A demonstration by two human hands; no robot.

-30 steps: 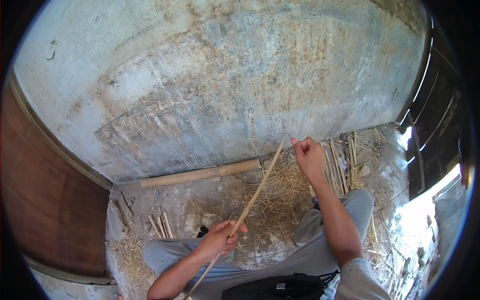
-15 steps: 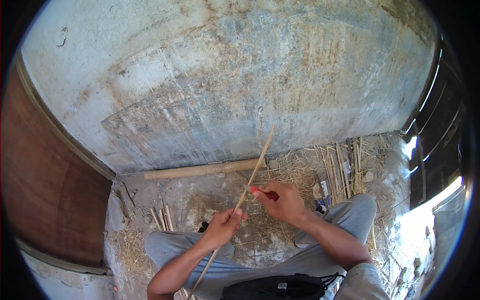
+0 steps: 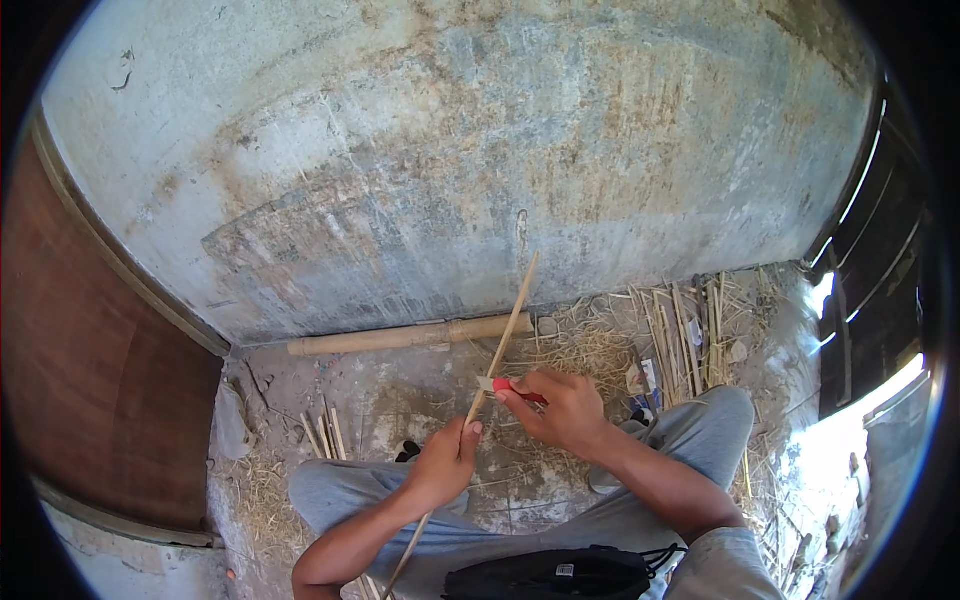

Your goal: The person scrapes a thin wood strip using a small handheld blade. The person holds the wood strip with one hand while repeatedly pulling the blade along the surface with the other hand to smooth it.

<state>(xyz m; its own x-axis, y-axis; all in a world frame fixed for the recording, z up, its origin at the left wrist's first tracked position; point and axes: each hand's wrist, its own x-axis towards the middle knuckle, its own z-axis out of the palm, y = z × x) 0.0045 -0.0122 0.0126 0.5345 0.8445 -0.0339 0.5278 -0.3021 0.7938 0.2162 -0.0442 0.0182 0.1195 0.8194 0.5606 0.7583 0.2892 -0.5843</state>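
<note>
A long, thin bamboo strip slants from my lap up toward the wall. My left hand is closed round it below its middle, with the thumb lying along it. In my right hand is a red-handled knife, gripped between thumb and fingers. Its short, pale blade points left and lies against the strip, a little above my left hand. The strip's lower end passes beneath my left forearm.
A thick bamboo pole lies along the foot of the stained wall. Split sticks and shavings are heaped at the right; more sticks stand left of my knee. A black pouch rests on my lap.
The strip's upper end has shifted slightly left. My right hand has turned a little, and the knife's blade now shows more plainly against the strip.
</note>
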